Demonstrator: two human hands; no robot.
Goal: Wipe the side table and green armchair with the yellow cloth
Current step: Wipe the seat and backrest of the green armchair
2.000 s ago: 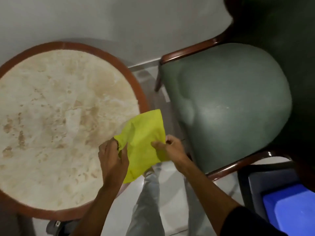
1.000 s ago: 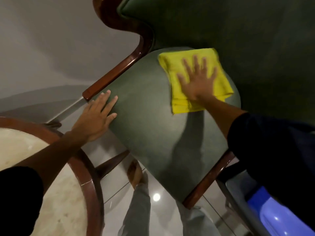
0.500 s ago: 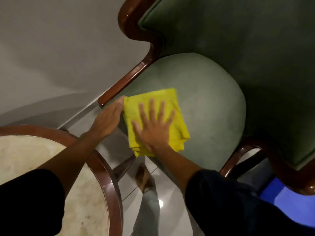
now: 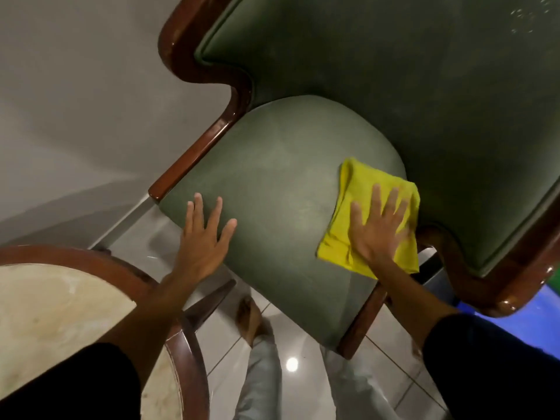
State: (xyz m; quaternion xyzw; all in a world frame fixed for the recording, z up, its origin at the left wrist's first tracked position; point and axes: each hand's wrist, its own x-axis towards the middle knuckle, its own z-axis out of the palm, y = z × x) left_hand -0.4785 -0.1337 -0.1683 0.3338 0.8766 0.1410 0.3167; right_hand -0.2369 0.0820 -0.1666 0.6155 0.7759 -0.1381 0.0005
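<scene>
Right hand [image 4: 378, 228] flat, fingers spread apart, pressed palm-down on folded yellow cloth [image 4: 357, 189], at right rear of green armchair [image 4: 278, 183] seat cushion, just beside backrest and right armrest. Left hand [image 4: 206, 234] flat, fingers apart, empty, resting on front left part of same cushion, well apart from cloth. Side table [image 4: 194, 353] at lower left of view, round, pale stone top inside brown wooden rim, near chair's front left corner.

The yellow cloth [image 4: 357, 213] slid rightward across the seat [image 4: 272, 192] under the right hand [image 4: 378, 225].
</scene>
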